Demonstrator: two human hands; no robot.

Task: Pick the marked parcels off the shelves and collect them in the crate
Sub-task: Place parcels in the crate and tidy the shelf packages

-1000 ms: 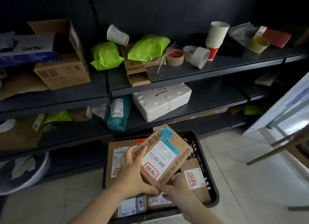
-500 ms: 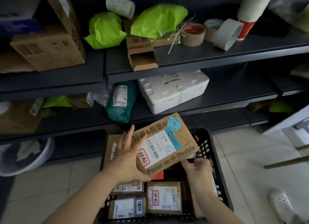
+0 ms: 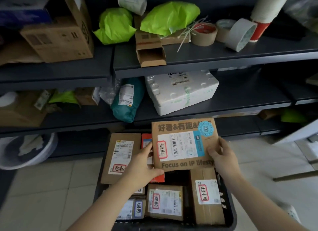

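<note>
Parcel has rotated level since half a second ago: brown box (image 3: 184, 144) is now label-up over the far end of the crate (image 3: 227, 213). Head view: left hand (image 3: 142, 165) pinches its left edge and right hand (image 3: 222, 155) curls round its right edge; probably not yet set down. Several stamped boxes (image 3: 165, 201) already lie in the crate. Teal bag (image 3: 127, 101) and foam box (image 3: 180, 91) sit on the shelf, marks unreadable, so the remainder is unclear.

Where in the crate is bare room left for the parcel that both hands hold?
Only a dark gap shows in the crate, bordered by the held parcel, the front middle parcel and the right parcel. Left and front are packed; under the held parcel is hidden.
</note>
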